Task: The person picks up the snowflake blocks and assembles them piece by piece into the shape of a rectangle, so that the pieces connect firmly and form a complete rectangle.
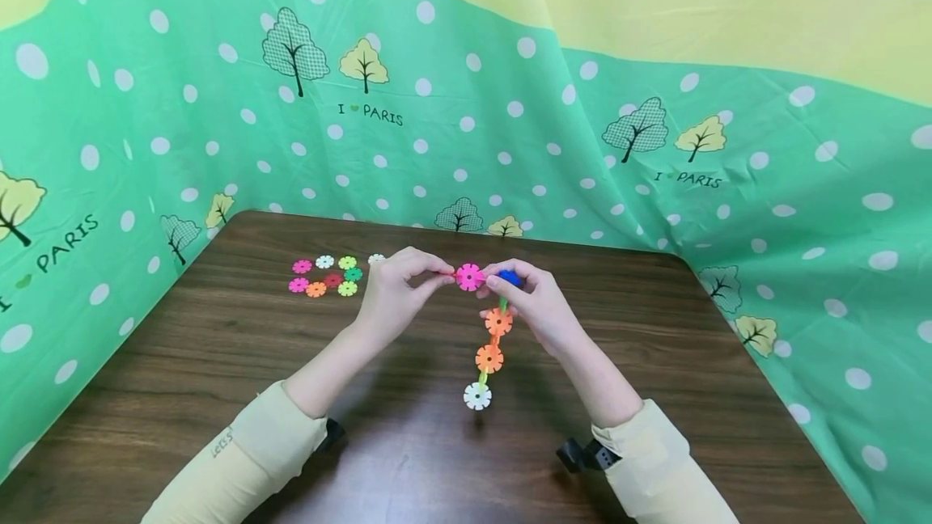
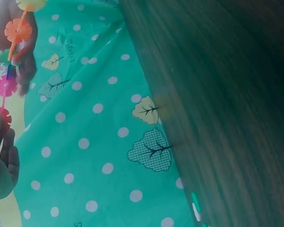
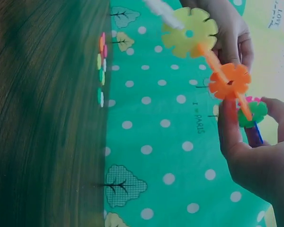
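A chain of plastic notched discs hangs between the two hands above the table. My left hand (image 1: 393, 289) pinches a red notched disc (image 2: 5, 119) that joins a pink notched disc (image 1: 469, 277). The right hand (image 1: 539, 302) grips the chain by the blue notched disc (image 1: 510, 276), with its thumb close to the pink one. Below those fingers come a green disc (image 3: 256, 113), an orange disc (image 1: 498, 322), another seen edge-on, a second flat orange disc (image 1: 489, 359), a yellow disc (image 3: 189, 33) and a white disc (image 1: 477, 396) at the low end.
Several loose notched discs in pink, white, green, orange and red lie at the table's back left, among them a teal disc (image 1: 353, 274). One white disc (image 1: 376, 259) is partly behind the left hand. A polka-dot cloth (image 1: 466, 144) rises behind the wooden table (image 1: 218, 378).
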Action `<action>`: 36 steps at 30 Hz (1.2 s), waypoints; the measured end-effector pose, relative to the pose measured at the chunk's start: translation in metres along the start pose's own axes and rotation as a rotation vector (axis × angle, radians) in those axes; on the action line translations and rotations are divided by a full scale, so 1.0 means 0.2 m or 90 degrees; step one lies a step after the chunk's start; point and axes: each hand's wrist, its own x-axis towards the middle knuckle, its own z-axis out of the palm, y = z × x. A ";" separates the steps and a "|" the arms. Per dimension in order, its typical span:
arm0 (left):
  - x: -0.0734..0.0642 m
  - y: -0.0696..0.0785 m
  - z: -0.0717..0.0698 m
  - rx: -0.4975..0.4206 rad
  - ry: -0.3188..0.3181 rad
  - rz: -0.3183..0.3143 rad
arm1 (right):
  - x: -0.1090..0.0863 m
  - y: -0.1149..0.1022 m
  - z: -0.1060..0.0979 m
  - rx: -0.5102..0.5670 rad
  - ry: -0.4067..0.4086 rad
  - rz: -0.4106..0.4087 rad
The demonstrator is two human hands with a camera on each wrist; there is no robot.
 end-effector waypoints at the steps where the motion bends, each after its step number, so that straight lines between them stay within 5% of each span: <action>1: 0.00 0.00 0.00 -0.001 0.004 0.006 | 0.00 0.00 0.00 -0.016 -0.001 -0.007; 9: -0.01 0.01 0.02 -0.031 0.062 0.024 | -0.02 -0.01 0.04 -0.008 -0.042 -0.143; 18: -0.04 0.02 0.04 -0.049 0.086 0.024 | -0.03 -0.01 0.06 0.017 -0.026 -0.137; 26: -0.03 0.00 0.00 -0.005 -0.005 -0.001 | -0.02 -0.01 0.05 0.039 -0.046 -0.098; 36: 0.01 -0.11 -0.21 0.084 -0.173 -0.147 | -0.01 -0.01 -0.03 0.033 0.000 -0.072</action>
